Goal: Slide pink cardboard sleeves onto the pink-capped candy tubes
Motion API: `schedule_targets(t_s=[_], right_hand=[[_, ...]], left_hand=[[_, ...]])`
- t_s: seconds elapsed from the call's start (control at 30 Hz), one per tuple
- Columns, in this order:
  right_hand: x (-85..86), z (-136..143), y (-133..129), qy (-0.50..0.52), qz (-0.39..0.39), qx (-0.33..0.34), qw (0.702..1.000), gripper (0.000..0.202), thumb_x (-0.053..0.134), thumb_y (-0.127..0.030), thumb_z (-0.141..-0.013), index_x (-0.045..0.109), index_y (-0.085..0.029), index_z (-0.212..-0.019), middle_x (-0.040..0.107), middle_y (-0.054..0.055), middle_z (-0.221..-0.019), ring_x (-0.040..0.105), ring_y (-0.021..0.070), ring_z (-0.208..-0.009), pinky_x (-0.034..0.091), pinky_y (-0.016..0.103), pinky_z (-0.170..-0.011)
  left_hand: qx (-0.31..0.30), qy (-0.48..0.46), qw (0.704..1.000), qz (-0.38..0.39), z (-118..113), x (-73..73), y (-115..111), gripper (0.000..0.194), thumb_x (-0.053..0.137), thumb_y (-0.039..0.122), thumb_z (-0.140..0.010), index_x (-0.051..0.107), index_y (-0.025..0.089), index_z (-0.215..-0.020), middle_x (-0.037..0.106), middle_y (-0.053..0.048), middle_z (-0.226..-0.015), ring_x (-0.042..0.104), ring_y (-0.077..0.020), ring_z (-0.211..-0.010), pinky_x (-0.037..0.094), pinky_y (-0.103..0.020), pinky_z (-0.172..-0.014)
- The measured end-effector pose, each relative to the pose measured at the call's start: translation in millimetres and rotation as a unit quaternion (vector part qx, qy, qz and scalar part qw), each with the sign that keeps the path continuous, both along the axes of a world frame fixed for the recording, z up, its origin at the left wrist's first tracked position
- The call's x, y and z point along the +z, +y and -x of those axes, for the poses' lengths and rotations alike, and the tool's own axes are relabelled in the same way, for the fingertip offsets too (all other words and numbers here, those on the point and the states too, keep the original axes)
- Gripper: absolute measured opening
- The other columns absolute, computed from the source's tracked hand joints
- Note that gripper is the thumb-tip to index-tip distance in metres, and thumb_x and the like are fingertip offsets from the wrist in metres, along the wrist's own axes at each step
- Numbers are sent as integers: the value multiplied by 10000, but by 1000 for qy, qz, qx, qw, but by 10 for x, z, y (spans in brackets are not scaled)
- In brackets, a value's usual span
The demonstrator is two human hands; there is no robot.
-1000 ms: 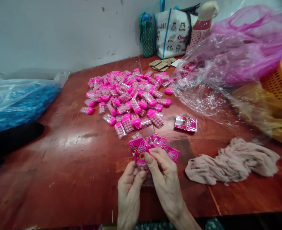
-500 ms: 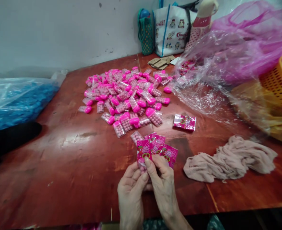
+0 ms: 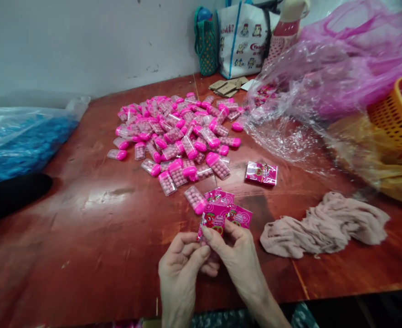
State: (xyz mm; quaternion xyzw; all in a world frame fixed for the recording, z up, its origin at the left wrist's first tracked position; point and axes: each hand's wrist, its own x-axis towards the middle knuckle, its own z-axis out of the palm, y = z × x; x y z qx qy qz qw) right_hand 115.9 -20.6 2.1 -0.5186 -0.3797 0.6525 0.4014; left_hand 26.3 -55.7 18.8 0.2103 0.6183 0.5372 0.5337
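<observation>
My left hand (image 3: 180,269) is closed around a small clear candy container (image 3: 203,243), mostly hidden by my fingers, with pink balls just showing. My right hand (image 3: 244,257) pinches a shiny pink printed wrapper (image 3: 215,215) between thumb and fingers. The wrapper's lower edge meets the container, but whether it goes around it I cannot tell. Two or more similar wrappers (image 3: 241,216) lie fanned out behind it. Just beyond, a filled candy container (image 3: 194,199) with a pink cap lies on the red-brown table (image 3: 119,255).
A heap of pink-capped candy containers (image 3: 173,127) spreads across the middle. To the right lie a pink wrapper pack (image 3: 261,173), a crumpled beige cloth (image 3: 324,225) and clear plastic (image 3: 290,132). A yellow basket (image 3: 389,114) stands far right; a bag of blue pieces (image 3: 23,141) lies left.
The wrapper in my right hand has tilted and shifted slightly right, uncovering the cap of the container behind it. My hands have spread slightly apart at the wrists. The view has shifted a little.
</observation>
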Motion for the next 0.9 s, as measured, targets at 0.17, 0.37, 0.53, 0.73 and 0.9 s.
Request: schedule_targets(t_s=[0.17,0.37,0.53,0.73,0.9], right_hand=[[2,42,-31,-15,-6,-17,1000,275,577,-397,-757,573,-123,-736,569,16,-657,492,123,-582,411,222,-518],[20,33,-81,-125,-62,-12,990,270,509,-390,-809,554,-147,-700,527,5,-626,481,124,-591,408,213,-521],[24,-83,-142,-127,-122,59,983,167,533,-334,-811,615,-195,-767,607,21,-705,568,159,-670,464,229,-589],[47,-109,-192,-73,-158,103,979,330,621,-307,-743,595,-227,-1063,649,33,-921,608,183,-802,503,247,-653],[85,38,-200,-36,-174,97,979,135,510,-200,-807,632,-192,-864,625,-6,-676,568,124,-556,457,189,-500]], left_hand=[[2,-33,999,-5,17,-32,65,191,677,146,-651,543,125,-785,636,-5,-557,579,-117,-417,475,-195,-413],[4,-83,996,17,44,-72,33,208,703,178,-634,510,151,-706,585,26,-491,525,-95,-365,425,-177,-374],[-17,-30,999,-29,193,-87,10,239,661,319,-696,634,117,-821,655,-32,-661,573,-112,-514,474,-215,-538],[51,-160,986,13,97,8,178,209,639,311,-717,670,118,-790,666,-42,-672,601,-131,-575,485,-230,-577],[54,-240,967,58,82,34,223,359,527,412,-784,676,87,-743,673,-89,-668,627,-170,-596,510,-267,-566]])
